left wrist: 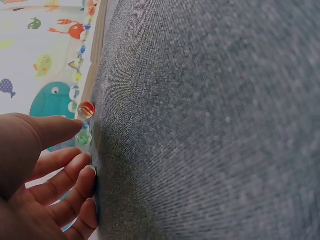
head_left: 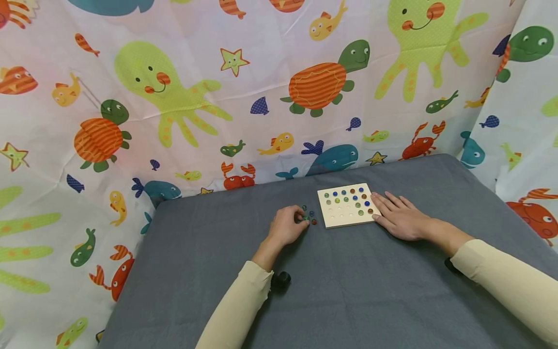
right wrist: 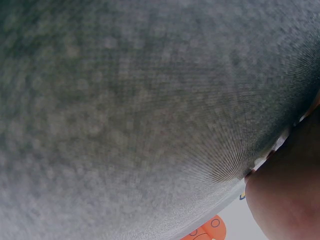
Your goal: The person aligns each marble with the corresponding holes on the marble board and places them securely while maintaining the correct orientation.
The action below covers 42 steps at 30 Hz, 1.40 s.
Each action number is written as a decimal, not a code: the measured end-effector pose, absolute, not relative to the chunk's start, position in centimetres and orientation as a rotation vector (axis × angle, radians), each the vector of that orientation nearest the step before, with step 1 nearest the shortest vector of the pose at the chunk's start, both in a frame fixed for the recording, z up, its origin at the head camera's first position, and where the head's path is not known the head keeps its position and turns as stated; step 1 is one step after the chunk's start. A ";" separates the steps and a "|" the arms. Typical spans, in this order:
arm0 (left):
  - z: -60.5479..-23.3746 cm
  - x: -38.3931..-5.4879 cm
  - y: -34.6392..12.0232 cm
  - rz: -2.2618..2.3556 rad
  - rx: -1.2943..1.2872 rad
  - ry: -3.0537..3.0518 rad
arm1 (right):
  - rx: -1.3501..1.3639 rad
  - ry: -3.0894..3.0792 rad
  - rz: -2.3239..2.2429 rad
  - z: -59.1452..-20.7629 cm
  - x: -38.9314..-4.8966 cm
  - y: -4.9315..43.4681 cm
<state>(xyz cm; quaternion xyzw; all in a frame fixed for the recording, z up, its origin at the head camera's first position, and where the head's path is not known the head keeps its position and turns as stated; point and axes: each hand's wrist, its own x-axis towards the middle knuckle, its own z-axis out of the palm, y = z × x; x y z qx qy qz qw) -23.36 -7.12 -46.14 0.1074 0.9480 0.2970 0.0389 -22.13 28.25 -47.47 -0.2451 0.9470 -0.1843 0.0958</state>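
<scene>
My left hand (head_left: 287,225) pinches a green glass marble (left wrist: 83,136) between thumb and fingertips, low over the cloth, its other fingers curled. Right beside the fingertips are a red-brown marble (head_left: 314,221), a blue marble (head_left: 311,213) and a dark green marble (head_left: 304,207). A pale wooden board (head_left: 344,221) with rows of round hollows lies just right of them. Marbles fill its two far rows and the right end of the nearer rows; the near left hollows hold none. My right hand (head_left: 403,218) lies flat, palm down, fingertips on the board's right edge.
Grey cloth (head_left: 218,252) covers the table. Behind it and at both sides hangs a white curtain (head_left: 261,43) printed with sea animals. A small black device (head_left: 282,278) sits at the left wrist.
</scene>
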 end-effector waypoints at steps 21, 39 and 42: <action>-46.1 -23.2 -6.3 0.888 0.226 2.954 | -0.672 2.807 -0.467 -47.2 -22.1 27.9; -46.3 -23.1 -7.2 0.986 0.252 2.891 | -0.692 2.807 -0.518 -47.3 -22.0 28.0; -46.2 -23.2 -7.5 0.994 0.274 2.881 | -0.690 2.805 -0.510 -47.2 -22.0 27.9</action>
